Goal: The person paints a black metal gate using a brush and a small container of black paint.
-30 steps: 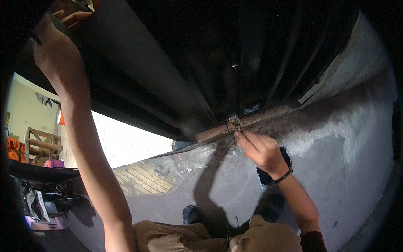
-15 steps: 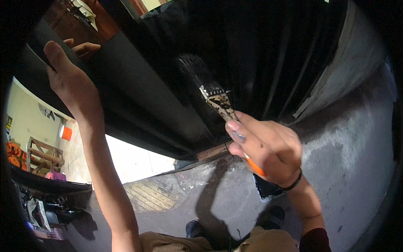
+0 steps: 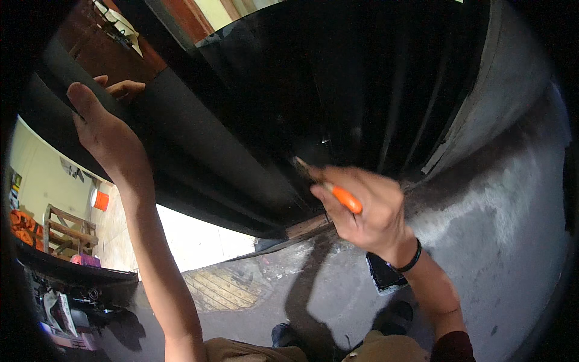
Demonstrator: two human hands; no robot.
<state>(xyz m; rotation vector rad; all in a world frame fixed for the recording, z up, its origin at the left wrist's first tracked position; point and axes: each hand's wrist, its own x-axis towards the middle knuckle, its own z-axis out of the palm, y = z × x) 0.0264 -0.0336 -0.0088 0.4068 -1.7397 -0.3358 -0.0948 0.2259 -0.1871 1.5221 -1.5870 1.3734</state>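
A black ribbed metal door (image 3: 271,84) fills the upper middle of the view. My left hand (image 3: 111,136) is wrapped around its edge at the left, thumb on one side and fingertips showing beyond. In my right hand (image 3: 374,211) is a paintbrush (image 3: 345,199) with an orange handle end, held close to the lower part of the door. The brush's head is mostly hidden by the fingers and dark surface, so whether the bristles touch cannot be told. Below my right wrist, a black-filled container (image 3: 386,273) with a pale rim sits on the floor.
A grey wall (image 3: 512,90) curves along the right. At the left, past the door, stand a wooden frame (image 3: 69,232) and an orange bucket (image 3: 99,200). A dark motorcycle-like machine (image 3: 72,308) is at lower left. My feet are on the grey floor (image 3: 470,301).
My right hand has moved left and turned, bringing the brush's orange end up into view and its head lower along the door. My left hand keeps its hold; the view has shifted slightly.
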